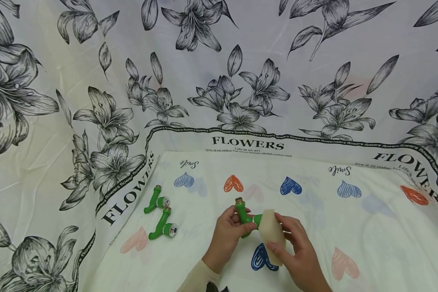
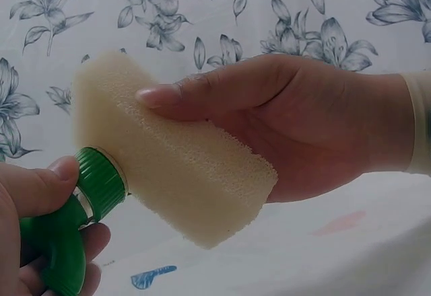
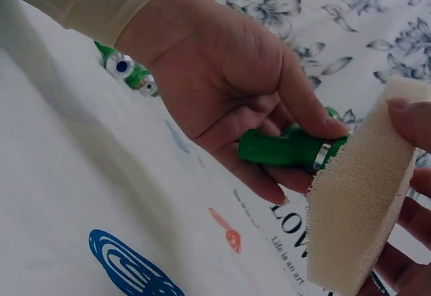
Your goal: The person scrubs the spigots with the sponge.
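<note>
My left hand [image 1: 224, 233] grips a green tap [image 1: 242, 213] with a brass threaded end pointing up and away. In the left wrist view, the thumb lies beside the ribbed green knob [image 2: 102, 183] of that tap. A thick cream sponge [image 1: 271, 235] is held in my right hand [image 1: 300, 248], thumb on one face and fingers behind. The sponge [image 3: 363, 188] touches the knob end of the tap and hides its front face. Both things are held above the cloth, near the middle front.
Two more green taps, one farther back [image 1: 154, 201] and one nearer [image 1: 162, 226], lie on the white heart-printed cloth [image 1: 190, 251] to the left. Behind and at the left rises a hanging flower-printed sheet [image 1: 211, 36].
</note>
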The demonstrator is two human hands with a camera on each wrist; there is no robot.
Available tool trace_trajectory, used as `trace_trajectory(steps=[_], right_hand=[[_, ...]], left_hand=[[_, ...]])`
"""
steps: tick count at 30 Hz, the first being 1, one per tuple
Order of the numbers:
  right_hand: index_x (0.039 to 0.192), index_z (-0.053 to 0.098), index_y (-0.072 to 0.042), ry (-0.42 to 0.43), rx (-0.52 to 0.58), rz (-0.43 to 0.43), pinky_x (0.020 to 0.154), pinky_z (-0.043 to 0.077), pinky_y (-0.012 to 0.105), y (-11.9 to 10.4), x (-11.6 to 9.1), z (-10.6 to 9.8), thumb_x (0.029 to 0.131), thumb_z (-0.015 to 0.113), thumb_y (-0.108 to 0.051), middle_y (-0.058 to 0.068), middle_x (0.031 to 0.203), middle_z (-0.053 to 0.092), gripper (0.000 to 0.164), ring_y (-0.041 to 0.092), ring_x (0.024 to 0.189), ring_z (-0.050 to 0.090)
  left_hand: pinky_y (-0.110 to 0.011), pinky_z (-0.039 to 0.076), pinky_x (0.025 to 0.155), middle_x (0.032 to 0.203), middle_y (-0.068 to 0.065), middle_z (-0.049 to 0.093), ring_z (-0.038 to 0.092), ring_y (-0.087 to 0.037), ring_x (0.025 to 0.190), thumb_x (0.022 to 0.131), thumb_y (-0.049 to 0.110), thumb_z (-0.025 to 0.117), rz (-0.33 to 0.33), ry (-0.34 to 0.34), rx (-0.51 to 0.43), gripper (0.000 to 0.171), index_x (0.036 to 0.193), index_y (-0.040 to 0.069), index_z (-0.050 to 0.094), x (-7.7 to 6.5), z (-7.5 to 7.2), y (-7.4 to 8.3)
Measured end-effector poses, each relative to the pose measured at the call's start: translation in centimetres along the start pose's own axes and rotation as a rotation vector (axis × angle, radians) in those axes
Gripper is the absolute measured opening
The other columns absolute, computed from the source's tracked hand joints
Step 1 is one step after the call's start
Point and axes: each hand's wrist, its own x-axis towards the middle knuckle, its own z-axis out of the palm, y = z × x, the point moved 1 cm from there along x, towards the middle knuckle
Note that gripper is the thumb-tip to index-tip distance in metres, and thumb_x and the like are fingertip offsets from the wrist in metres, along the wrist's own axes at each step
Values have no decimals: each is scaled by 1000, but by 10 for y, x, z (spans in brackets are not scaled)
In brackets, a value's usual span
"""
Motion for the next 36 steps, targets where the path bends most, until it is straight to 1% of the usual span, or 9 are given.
trace_trajectory(steps=[4,8,13,19,23,27,32,36], right_hand=[[157,56,-22,6,-10,-38,103,52,22,0,0,2,99,83,-13,-5,145,56,65,15,126,56],[157,56,-22,6,-15,-39,102,52,21,2,1,1,100,83,-13,-6,144,56,65,14,126,56],[159,54,-20,3,6,-27,103,51,20,8,5,-1,101,82,-13,-5,146,55,64,17,125,57],[159,55,-21,26,19,53,101,53,20,17,9,-6,104,79,-21,-4,143,57,60,20,121,59],[159,54,-24,25,25,104,102,53,22,19,10,-8,104,79,-27,-3,144,57,61,22,122,59],[158,55,-26,16,38,125,103,53,25,17,8,-6,103,80,-29,-5,145,56,60,23,123,60],[159,53,-26,1,29,91,104,53,25,12,4,-3,104,79,-28,-5,145,55,61,24,124,59],[157,55,-25,4,9,84,104,53,25,6,2,-1,102,82,-29,-6,146,54,62,23,124,58]], left_hand=[[-36,62,95,117,-14,78,75,-31,111,92,9,90,-4,12,2,44,130,5,67,0,0,-1],[-36,62,95,118,-15,78,75,-30,112,91,9,91,0,0,-5,44,128,4,68,0,0,1],[-36,62,95,118,-16,77,76,-30,111,90,6,91,9,-29,-18,42,126,2,69,-1,-1,4],[-34,63,93,118,-17,77,75,-31,110,90,5,91,8,-74,-23,41,125,2,70,-2,0,4],[-34,62,94,120,-18,76,75,-31,112,90,2,90,12,-93,-30,42,126,2,69,-2,1,3],[-33,62,94,119,-19,76,75,-30,112,91,0,88,5,-90,-40,40,126,0,68,-3,2,3],[-34,61,95,120,-21,76,76,-31,111,93,4,88,12,-60,-31,40,127,1,68,-2,3,3],[-34,61,96,119,-18,77,76,-30,111,93,8,89,11,-30,-11,42,129,3,68,-2,4,4]])
